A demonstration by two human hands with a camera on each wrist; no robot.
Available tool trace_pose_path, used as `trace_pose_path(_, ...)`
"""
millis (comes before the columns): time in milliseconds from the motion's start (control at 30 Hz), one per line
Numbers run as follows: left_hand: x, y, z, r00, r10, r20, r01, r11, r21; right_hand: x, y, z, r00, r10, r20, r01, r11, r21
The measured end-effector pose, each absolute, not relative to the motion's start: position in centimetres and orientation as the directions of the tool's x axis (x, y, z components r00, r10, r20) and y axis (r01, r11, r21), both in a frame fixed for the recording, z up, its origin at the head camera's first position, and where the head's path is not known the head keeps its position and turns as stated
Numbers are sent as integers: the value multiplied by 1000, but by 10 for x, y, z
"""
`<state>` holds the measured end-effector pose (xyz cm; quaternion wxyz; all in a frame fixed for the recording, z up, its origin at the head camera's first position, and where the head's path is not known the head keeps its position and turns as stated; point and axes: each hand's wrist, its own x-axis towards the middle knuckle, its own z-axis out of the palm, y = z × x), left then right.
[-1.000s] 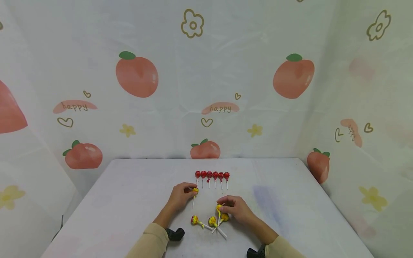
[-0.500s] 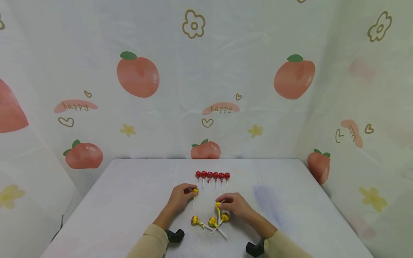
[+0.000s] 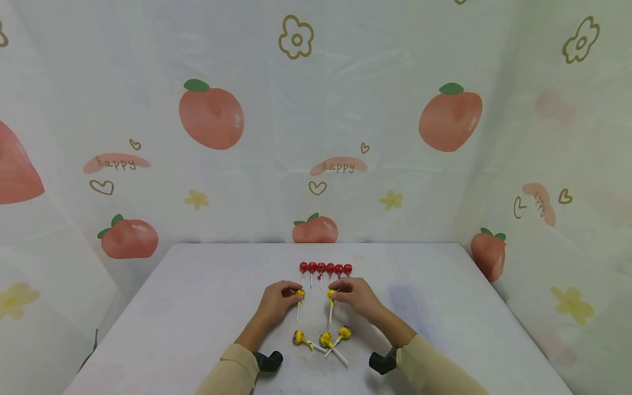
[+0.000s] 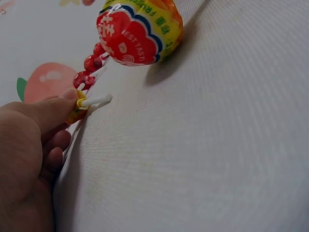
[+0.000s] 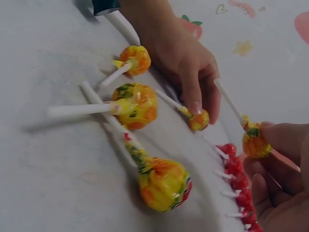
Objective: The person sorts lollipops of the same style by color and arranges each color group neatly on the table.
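Just in front of a row of red lollipops [image 3: 321,267], my left hand [image 3: 277,300] pinches a yellow lollipop [image 3: 300,295] by its wrapped head, the white stick toward me. To the right, my right hand [image 3: 359,296] pinches a second yellow lollipop [image 3: 331,295] by the head. In the right wrist view this lollipop [image 5: 256,142] sits between thumb and fingers, apart from the red ones. Nearer me lie three loose yellow lollipops: one at the left [image 3: 298,337], one in the middle [image 3: 326,339] and one at the right [image 3: 345,332]. Their sticks meet or cross.
All of it lies on a white-covered table [image 3: 222,274]. Behind rises a white curtain [image 3: 257,192] printed with peaches. A black wrist device is on the left wrist [image 3: 269,361] and another black device [image 3: 383,362] on the right.
My right hand has carried its yellow lollipop away from the loose pile, forward to beside the left one, level with it. The left hand stays in place, still pinching its lollipop.
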<state>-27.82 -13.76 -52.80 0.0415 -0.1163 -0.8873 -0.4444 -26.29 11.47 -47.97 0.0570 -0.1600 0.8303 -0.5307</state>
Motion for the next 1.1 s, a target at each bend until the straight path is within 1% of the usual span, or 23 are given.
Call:
trace_pose_path(300, -279, -137, -529, -976, 155, 155, 216, 568, 794, -279, 97, -462, -930, -313, 192, -325, 461, -826)
trace_pose_path(533, -279, -136, -528, -974, 159, 159, 222, 565, 795, -288, 86, -463, -919, -306, 250, -372, 457, -808)
trace_pose_path(833, -279, -136, -527, -969, 164, 186, 247, 565, 787, -293, 76, -487, -935, -263, 237, -340, 477, -811)
trace_pose_path(1100, -280, -138, -527, -969, 157, 190, 246, 568, 785, -293, 68, -502, -929, -294, 223, -350, 509, -787)
